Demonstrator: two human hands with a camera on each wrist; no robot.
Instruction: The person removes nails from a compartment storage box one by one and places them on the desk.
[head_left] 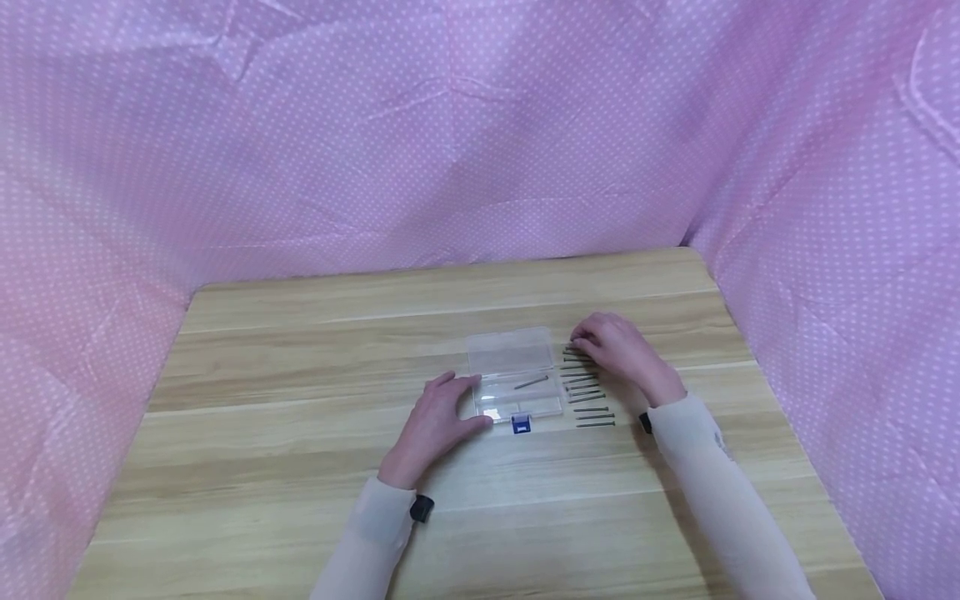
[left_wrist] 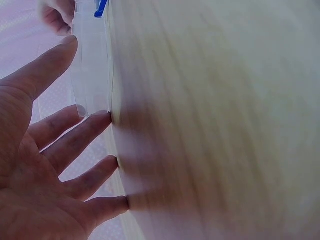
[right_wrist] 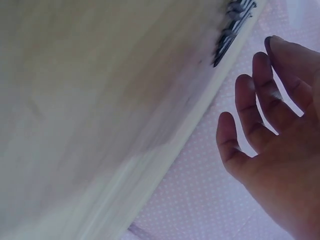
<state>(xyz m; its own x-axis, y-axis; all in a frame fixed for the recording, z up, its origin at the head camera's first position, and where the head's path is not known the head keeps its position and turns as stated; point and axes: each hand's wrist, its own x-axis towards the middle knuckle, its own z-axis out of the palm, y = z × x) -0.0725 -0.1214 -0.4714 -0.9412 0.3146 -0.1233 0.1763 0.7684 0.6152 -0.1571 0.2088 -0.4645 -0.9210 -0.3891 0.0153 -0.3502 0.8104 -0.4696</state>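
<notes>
My left hand (head_left: 431, 425) rests at the left end of a clear plastic box (head_left: 540, 407) whose lid (head_left: 510, 354) lies folded back. Its thumb touches the box's front side and its index finger the far left corner. In the left wrist view, the fingers (left_wrist: 82, 135) are straight and spread. One nail (head_left: 531, 382) lies inside the box. My right hand (head_left: 615, 346) is over the far end of a column of nails (head_left: 581, 382), with its fingers loosely bent. Thumb and index tips come together in the right wrist view, with nothing visible between them.
A blue latch tab (head_left: 521, 423) sticks out from the box's front. Several nails lie in a rough column right of the box, heads pointing both ways. Pink dotted cloth (head_left: 450, 150) hangs behind and beside the wooden table (head_left: 285, 467).
</notes>
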